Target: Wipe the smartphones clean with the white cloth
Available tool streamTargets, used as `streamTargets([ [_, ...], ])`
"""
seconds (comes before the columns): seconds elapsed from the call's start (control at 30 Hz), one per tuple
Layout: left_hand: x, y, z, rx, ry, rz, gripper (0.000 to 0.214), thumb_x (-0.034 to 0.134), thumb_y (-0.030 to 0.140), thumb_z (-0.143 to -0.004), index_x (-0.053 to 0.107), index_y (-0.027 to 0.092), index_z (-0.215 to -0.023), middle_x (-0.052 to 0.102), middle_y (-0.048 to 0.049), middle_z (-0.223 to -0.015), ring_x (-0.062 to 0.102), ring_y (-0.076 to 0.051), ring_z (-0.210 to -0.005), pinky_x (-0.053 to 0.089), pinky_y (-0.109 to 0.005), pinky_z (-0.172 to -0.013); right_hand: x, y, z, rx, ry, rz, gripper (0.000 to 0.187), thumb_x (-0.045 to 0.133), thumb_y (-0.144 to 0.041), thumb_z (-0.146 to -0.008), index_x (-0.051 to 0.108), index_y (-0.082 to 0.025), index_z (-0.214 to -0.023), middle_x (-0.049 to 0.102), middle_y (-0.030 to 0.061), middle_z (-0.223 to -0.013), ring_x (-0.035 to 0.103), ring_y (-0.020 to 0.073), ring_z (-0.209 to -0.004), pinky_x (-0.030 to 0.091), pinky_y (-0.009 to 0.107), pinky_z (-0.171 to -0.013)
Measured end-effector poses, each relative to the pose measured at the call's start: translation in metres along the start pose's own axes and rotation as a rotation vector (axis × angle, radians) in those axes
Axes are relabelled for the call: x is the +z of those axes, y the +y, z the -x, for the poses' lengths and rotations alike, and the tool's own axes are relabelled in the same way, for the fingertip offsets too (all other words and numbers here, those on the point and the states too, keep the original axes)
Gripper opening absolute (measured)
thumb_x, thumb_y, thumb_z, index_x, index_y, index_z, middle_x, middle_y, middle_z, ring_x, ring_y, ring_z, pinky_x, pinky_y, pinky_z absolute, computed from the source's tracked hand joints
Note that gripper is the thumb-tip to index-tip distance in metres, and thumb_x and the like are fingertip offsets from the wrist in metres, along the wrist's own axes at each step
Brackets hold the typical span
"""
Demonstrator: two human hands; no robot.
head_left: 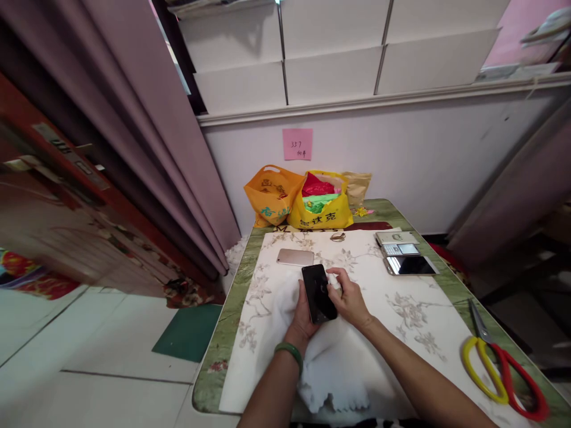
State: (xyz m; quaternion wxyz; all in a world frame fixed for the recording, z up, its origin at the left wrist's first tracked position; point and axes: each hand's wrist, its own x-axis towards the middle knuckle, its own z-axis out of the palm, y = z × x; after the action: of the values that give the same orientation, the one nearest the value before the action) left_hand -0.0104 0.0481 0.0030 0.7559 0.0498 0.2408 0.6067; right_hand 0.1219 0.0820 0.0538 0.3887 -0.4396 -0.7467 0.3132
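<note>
A black-screened smartphone [318, 292] lies tilted in my left hand [303, 318], whose fingers wrap around its lower left side and back. My right hand [352, 300] is closed around a small white object [334, 283] at the phone's right edge; its exact kind is hard to make out. Below both hands, a white cloth [330, 374] is bunched on the floral paper sheet [414, 333]. Just beyond the phone, a rose-gold smartphone [295, 257] lies face down.
Several phones [410, 265] sit side by side at the right. Large scissors [491, 356] with yellow and red handles lie at the table's right edge. An orange bag [270, 193] and a yellow bag [323, 217] stand at the back against the wall.
</note>
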Motion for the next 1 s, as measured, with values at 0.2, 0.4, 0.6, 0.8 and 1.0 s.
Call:
streamTargets([
  [0.2, -0.002, -0.001, -0.001, -0.029, 0.037, -0.016, 0.062, 0.047, 0.065, -0.084, 0.066, 0.014, -0.115, 0.072, -0.0115, -0.103, 0.065, -0.026, -0.102, 0.048, -0.038, -0.093, 0.004, -0.001, -0.002, 0.034, -0.048, 0.013, 0.045, 0.044, -0.03, -0.082, 0.049, -0.021, -0.126, 0.044, -0.0073, -0.058, 0.042, 0.0117, -0.047, 0.035, 0.023, -0.053],
  [0.4, -0.001, 0.0, 0.0, -0.036, 0.018, -0.004, 0.062, 0.045, 0.065, -0.085, 0.067, 0.014, -0.112, 0.073, -0.0102, -0.099, 0.066, -0.025, -0.099, 0.047, -0.037, -0.093, 0.004, -0.001, 0.006, 0.015, -0.053, 0.023, 0.044, 0.044, -0.03, -0.083, 0.049, -0.022, -0.126, 0.048, -0.0062, -0.063, 0.043, 0.0113, -0.047, 0.037, 0.023, -0.054],
  [0.6, 0.0, 0.001, 0.0, 0.002, 0.024, -0.003, 0.061, 0.044, 0.064, -0.086, 0.069, 0.012, -0.105, 0.073, -0.0091, -0.094, 0.067, -0.022, -0.088, 0.049, -0.034, -0.089, 0.004, 0.0, 0.023, 0.005, -0.055, 0.049, 0.036, 0.045, -0.029, -0.083, 0.052, -0.023, -0.117, 0.061, -0.0015, -0.076, 0.053, 0.0134, -0.056, 0.042, 0.024, -0.059],
  [0.8, -0.004, 0.001, -0.001, 0.021, -0.002, -0.012, 0.067, 0.041, 0.067, -0.087, 0.066, 0.01, -0.112, 0.072, -0.0101, -0.097, 0.066, -0.019, -0.085, 0.049, -0.029, -0.085, 0.002, 0.0, 0.042, -0.028, -0.141, 0.024, 0.041, 0.045, -0.027, -0.085, 0.045, -0.024, -0.126, 0.065, 0.0043, -0.104, 0.063, 0.0173, -0.076, 0.047, 0.027, -0.072],
  [1.0, -0.007, 0.001, -0.001, 0.03, -0.014, -0.036, 0.07, 0.04, 0.069, -0.085, 0.066, 0.01, -0.112, 0.073, -0.0105, -0.095, 0.066, -0.02, -0.082, 0.048, -0.032, -0.084, 0.0, 0.004, 0.053, 0.027, -0.135, 0.003, 0.041, 0.046, -0.03, -0.084, 0.046, -0.025, -0.125, 0.065, 0.0048, -0.102, 0.061, 0.017, -0.066, 0.048, 0.028, -0.065],
])
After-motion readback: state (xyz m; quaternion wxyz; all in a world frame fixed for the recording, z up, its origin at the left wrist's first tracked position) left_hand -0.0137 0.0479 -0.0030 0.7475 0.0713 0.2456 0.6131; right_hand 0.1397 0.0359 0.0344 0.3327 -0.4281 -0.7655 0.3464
